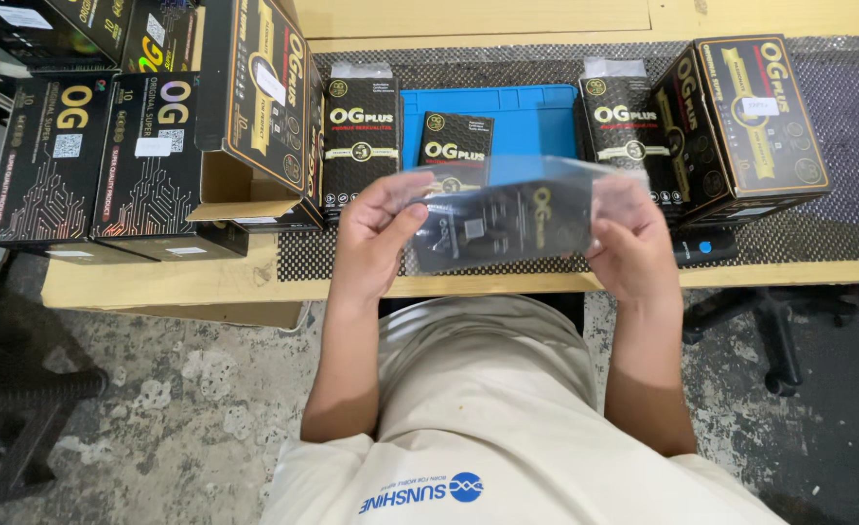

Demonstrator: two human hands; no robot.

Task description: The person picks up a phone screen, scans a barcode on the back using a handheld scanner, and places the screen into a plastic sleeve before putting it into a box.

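Head view: a black packet in a clear sleeve (507, 222) is pinched at nine o'clock by the left hand (376, 228) and three o'clock by the right hand (629, 243), probably best kept taut and level above the blue mat (536, 117).

Glossy clear plastic sleeve (507, 219), matt blue rubbery mat (536, 117), pale wooden table (206, 277).

Bright, even light (slight motion blur)
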